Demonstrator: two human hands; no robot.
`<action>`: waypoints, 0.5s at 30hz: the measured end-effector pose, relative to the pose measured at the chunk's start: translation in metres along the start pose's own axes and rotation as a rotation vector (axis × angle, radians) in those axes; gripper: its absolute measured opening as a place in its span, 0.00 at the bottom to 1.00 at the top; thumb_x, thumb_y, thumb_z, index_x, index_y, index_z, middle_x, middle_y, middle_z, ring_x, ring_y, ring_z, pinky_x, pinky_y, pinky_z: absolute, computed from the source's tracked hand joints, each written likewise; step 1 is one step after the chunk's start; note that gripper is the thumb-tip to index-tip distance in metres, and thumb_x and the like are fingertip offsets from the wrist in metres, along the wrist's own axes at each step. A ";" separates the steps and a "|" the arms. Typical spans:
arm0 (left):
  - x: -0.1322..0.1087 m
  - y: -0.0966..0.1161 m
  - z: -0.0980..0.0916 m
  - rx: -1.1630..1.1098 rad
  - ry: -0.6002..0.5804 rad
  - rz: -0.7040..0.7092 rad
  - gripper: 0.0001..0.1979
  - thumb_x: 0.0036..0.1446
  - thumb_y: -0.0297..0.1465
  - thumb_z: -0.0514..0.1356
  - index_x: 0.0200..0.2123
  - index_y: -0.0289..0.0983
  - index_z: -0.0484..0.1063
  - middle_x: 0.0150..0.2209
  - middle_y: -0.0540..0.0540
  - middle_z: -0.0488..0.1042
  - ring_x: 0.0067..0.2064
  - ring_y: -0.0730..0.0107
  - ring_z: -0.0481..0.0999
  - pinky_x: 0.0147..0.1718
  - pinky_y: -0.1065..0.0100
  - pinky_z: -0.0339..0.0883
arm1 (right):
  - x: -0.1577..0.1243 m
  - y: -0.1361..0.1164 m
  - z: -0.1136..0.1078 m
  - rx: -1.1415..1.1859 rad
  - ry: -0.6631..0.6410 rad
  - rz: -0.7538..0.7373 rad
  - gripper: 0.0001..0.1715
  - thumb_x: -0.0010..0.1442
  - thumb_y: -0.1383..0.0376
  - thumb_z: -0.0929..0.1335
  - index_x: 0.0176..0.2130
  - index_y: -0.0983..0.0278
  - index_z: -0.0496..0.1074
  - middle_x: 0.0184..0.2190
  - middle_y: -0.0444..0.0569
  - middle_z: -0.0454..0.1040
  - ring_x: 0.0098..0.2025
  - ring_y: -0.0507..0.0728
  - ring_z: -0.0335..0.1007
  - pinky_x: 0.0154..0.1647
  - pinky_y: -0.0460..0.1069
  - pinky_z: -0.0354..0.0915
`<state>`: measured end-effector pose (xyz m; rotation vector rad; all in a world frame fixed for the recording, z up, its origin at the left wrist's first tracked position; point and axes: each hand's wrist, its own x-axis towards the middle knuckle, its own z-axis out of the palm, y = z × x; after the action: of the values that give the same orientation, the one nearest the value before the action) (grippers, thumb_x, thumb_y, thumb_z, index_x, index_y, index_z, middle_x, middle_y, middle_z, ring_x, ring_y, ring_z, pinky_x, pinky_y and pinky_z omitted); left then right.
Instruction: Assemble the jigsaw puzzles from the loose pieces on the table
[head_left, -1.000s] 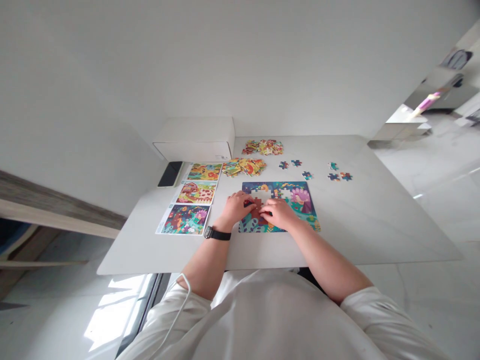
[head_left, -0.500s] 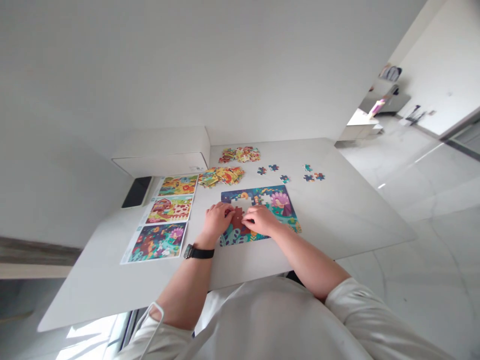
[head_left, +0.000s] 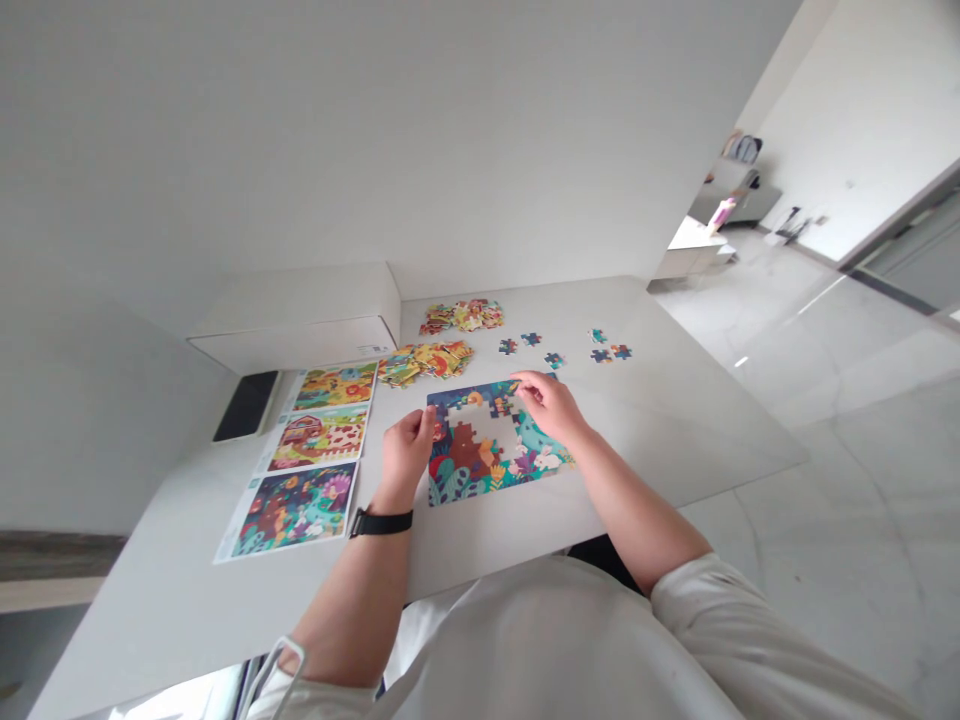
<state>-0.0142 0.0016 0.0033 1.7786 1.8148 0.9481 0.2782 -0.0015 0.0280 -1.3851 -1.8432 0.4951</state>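
Observation:
A partly assembled jigsaw puzzle (head_left: 469,480) of a colourful night forest lies in front of me, with a pale irregular gap in its middle. My left hand (head_left: 409,448) is beside its left edge, fingers curled in and thumb uppermost; nothing shows in it. Over the upper right of the puzzle is my right hand (head_left: 551,408), its fingers stretched forward with the thumb below them. No piece is visible in it. Just beyond that hand lie several loose pieces, among them a dark blue piece (head_left: 531,340) and a teal piece (head_left: 554,360).
Two heaps of pieces, a yellow-orange heap (head_left: 427,363) and a red-yellow heap (head_left: 469,315), lie farther back. Left are a sheet of three pictures (head_left: 319,440), a phone (head_left: 246,406) and a white box (head_left: 300,340). More loose pieces (head_left: 601,356) lie at the right.
My left hand has drawn back from the brown area to the puzzle's left edge. My right hand has moved up and right, uncovering the middle. The view has shifted slightly.

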 end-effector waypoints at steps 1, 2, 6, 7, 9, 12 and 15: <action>0.000 0.001 0.000 0.001 0.003 0.003 0.27 0.70 0.50 0.50 0.23 0.40 0.58 0.20 0.52 0.58 0.26 0.70 0.56 0.28 0.66 0.48 | 0.001 0.006 -0.010 -0.008 0.002 0.023 0.20 0.73 0.64 0.66 0.59 0.57 0.78 0.46 0.49 0.84 0.43 0.56 0.78 0.48 0.49 0.71; -0.001 0.002 0.000 0.001 0.003 0.007 0.26 0.70 0.50 0.50 0.23 0.40 0.58 0.20 0.52 0.58 0.26 0.70 0.56 0.28 0.67 0.48 | 0.001 0.013 -0.019 -0.023 -0.003 0.045 0.20 0.72 0.64 0.67 0.59 0.57 0.78 0.45 0.48 0.84 0.42 0.56 0.78 0.49 0.49 0.71; -0.001 0.006 0.000 -0.007 -0.017 0.025 0.26 0.69 0.49 0.51 0.23 0.41 0.57 0.20 0.51 0.59 0.26 0.70 0.57 0.28 0.67 0.48 | -0.001 0.054 -0.055 -0.104 0.000 0.177 0.15 0.68 0.62 0.69 0.52 0.57 0.82 0.43 0.48 0.86 0.41 0.58 0.80 0.48 0.51 0.72; -0.002 0.006 0.000 -0.008 -0.023 0.025 0.26 0.69 0.50 0.51 0.23 0.41 0.57 0.20 0.51 0.60 0.26 0.70 0.57 0.28 0.67 0.48 | -0.003 0.066 -0.062 -0.130 0.000 0.221 0.14 0.67 0.62 0.69 0.50 0.57 0.83 0.43 0.48 0.86 0.41 0.58 0.80 0.47 0.52 0.72; -0.002 0.006 0.000 -0.011 -0.032 0.025 0.26 0.69 0.50 0.51 0.23 0.41 0.57 0.20 0.51 0.60 0.26 0.70 0.58 0.27 0.67 0.48 | -0.009 0.088 -0.070 -0.175 0.018 0.304 0.13 0.67 0.60 0.69 0.46 0.57 0.84 0.40 0.48 0.86 0.39 0.58 0.80 0.45 0.51 0.71; -0.002 0.005 0.001 -0.025 -0.039 0.029 0.26 0.69 0.51 0.50 0.23 0.41 0.58 0.20 0.51 0.62 0.26 0.69 0.59 0.27 0.67 0.49 | -0.019 0.112 -0.072 -0.209 0.078 0.398 0.15 0.67 0.58 0.67 0.42 0.58 0.84 0.35 0.48 0.85 0.36 0.58 0.78 0.41 0.50 0.70; -0.002 0.006 0.002 -0.034 -0.050 0.033 0.27 0.69 0.51 0.51 0.23 0.41 0.59 0.20 0.50 0.62 0.26 0.70 0.60 0.27 0.67 0.50 | -0.026 0.122 -0.065 -0.243 0.110 0.410 0.14 0.67 0.58 0.67 0.41 0.57 0.83 0.34 0.47 0.85 0.35 0.58 0.77 0.39 0.50 0.69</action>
<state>-0.0085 -0.0002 0.0057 1.8001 1.7337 0.9328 0.4087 0.0069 -0.0246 -1.9324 -1.5706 0.3948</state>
